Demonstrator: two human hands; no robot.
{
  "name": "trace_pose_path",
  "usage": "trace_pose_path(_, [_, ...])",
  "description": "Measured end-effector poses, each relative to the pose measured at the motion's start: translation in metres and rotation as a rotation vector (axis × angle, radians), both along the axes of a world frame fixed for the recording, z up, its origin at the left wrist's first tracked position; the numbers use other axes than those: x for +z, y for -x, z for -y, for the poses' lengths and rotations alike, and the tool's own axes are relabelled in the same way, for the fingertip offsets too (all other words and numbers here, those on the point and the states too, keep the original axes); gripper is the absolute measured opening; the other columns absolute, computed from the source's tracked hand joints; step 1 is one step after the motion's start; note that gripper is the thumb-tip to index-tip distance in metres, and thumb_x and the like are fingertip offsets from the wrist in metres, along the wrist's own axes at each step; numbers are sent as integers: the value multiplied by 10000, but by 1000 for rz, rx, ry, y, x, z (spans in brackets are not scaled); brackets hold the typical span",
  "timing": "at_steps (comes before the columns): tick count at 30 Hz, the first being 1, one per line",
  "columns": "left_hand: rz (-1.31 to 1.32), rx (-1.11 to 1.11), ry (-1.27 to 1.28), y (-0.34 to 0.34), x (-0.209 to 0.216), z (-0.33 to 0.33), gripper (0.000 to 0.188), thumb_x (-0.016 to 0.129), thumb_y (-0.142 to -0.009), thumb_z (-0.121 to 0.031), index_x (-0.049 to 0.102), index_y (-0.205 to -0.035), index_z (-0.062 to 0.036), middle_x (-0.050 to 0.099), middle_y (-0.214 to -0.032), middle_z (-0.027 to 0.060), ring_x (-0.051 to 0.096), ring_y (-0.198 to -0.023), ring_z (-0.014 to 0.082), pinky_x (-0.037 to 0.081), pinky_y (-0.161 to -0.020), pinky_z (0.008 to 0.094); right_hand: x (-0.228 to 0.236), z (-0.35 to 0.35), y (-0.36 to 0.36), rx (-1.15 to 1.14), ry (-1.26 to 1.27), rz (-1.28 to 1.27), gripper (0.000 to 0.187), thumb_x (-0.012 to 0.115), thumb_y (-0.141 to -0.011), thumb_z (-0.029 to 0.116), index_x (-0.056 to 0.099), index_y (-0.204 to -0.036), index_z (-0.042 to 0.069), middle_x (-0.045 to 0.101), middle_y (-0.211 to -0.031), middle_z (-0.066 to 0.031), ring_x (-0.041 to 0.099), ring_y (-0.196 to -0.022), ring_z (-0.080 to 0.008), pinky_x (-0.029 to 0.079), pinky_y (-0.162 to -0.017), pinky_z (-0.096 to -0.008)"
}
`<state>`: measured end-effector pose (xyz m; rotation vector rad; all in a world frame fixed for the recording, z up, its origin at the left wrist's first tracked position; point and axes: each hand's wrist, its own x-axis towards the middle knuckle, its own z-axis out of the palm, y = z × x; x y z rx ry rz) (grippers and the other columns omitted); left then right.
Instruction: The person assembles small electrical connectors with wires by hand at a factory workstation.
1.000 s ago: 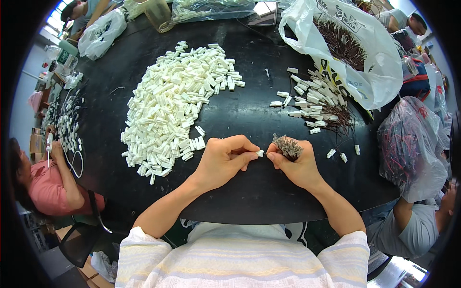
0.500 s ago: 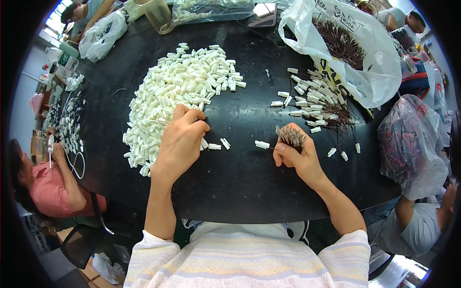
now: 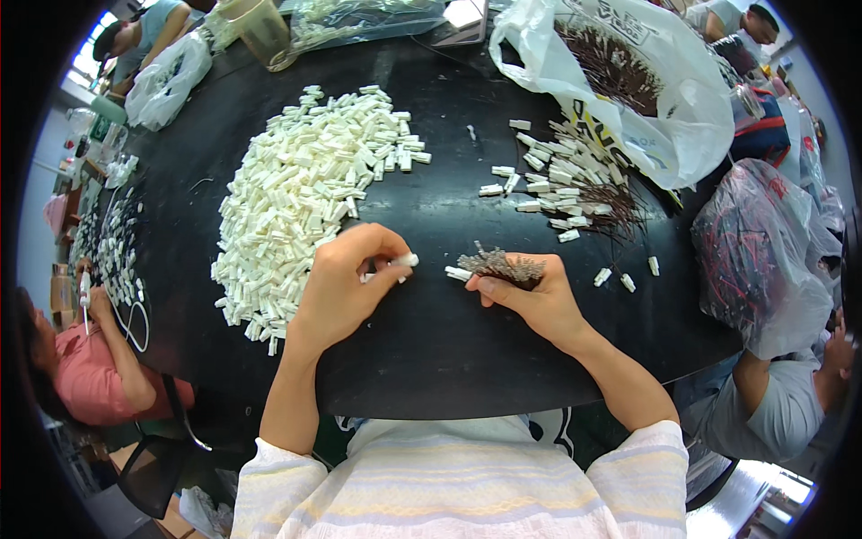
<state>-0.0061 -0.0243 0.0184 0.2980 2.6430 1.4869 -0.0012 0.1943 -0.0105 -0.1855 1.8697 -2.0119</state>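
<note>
Between the thumb and forefinger of my left hand (image 3: pixel 350 280) is a small white plastic connector housing (image 3: pixel 407 260). That hand is just right of a big heap of loose white housings (image 3: pixel 296 198). My right hand (image 3: pixel 537 296) is closed around a bundle of thin dark wires with metal terminals at their ends (image 3: pixel 503 263). One white housing (image 3: pixel 459 273) sticks out to the left of the right hand's fingertips, apart from the piece in my left hand. Beyond the right hand lies a pile of wires with white housings (image 3: pixel 575 180) on their ends.
A white plastic bag (image 3: pixel 664 108) full of dark wires stands at the far right. Nearer lies a clear bag of red and dark wires (image 3: pixel 759 260). A beige jug (image 3: pixel 260 31) stands at the back. Co-workers sit around the black table (image 3: pixel 431 359), one at left in pink (image 3: pixel 108 377).
My left hand has come away from the heap, toward my right hand, with a white housing in its fingers. The right hand has moved slightly left and turned its wire bundle.
</note>
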Motion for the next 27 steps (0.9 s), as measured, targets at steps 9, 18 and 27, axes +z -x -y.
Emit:
trace_pose_path(9, [115, -51, -360, -8, -14, -16, 157, 661, -691, 44, 558, -802, 3, 531, -708, -10, 433, -598, 38, 358, -537, 174, 2, -2, 1, 103, 10, 21, 99, 609, -772, 28, 556, -847, -8, 538, -599, -7, 498, -519, -51, 382, -474, -197])
trace_pose_path(18, [124, -71, -360, -8, -16, -19, 162, 662, -685, 52, 558, -799, 1, 521, -705, -12, 419, -587, 31, 353, -527, 170, 8, -1, 0, 54, -78, 48, 90, 618, -746, 29, 573, -816, -6, 540, -619, 9, 484, -534, -32, 382, -476, -188])
trace_pose_path(27, [48, -166, -318, -9, -18, -20, 171, 635, -672, 89, 597, -816, 6, 563, -758, 32, 469, -618, 58, 374, -550, 185, 7, 0, -1, 15, -69, 16, 77, 631, -737, 30, 586, -789, -4, 544, -661, 22, 477, -609, -18, 387, -525, -177])
